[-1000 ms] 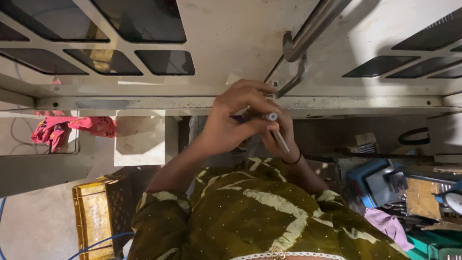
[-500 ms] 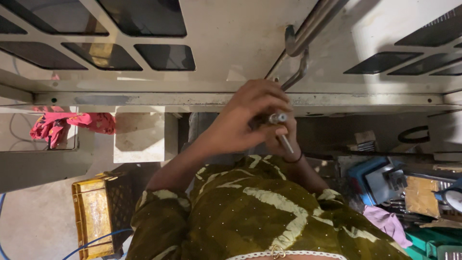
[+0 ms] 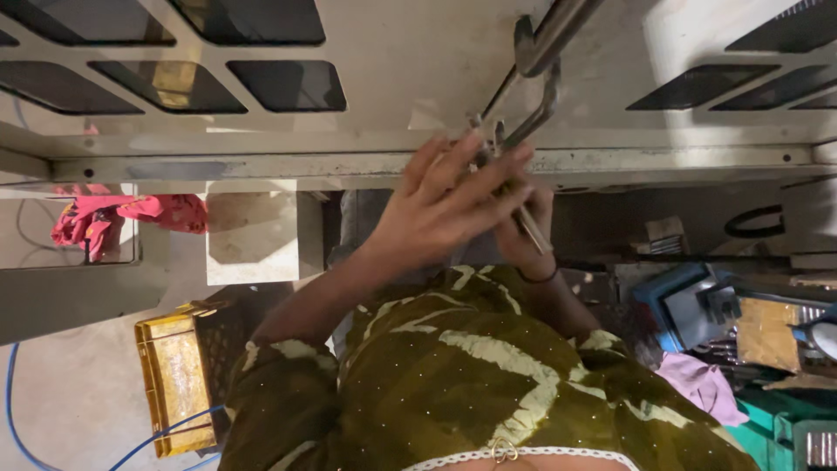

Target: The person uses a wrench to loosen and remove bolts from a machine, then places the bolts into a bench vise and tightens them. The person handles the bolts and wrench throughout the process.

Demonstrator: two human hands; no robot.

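At the far left a red cloth (image 3: pixel 122 218) lies on a ledge, and below it a yellow crate (image 3: pixel 174 384) stands on the floor with a blue cable (image 3: pixel 52 436) running past; these look the same as a second ago.

What changes is in the middle. The left hand (image 3: pixel 445 205), which was curled over the tool one second ago, now has its fingers spread and stretched up to the edge of the pale metal frame (image 3: pixel 261 164). It is open and flat, the fingertips touching the small metal fitting (image 3: pixel 488 139) where the bent rod (image 3: pixel 536 109) meets the frame. I judge the person is now steadying or feeling the fitting by hand.

The left forearm comes up diagonally from the olive sleeve, the wrist almost straight.

Behind it, the right hand (image 3: pixel 523 240) is closed around a thin metal tool (image 3: pixel 527 227), whose shaft points up toward the same fitting. This hand is mostly hidden.

At the right, a blue box (image 3: pixel 689 301) and a pink cloth (image 3: pixel 702 388) lie among clutter.
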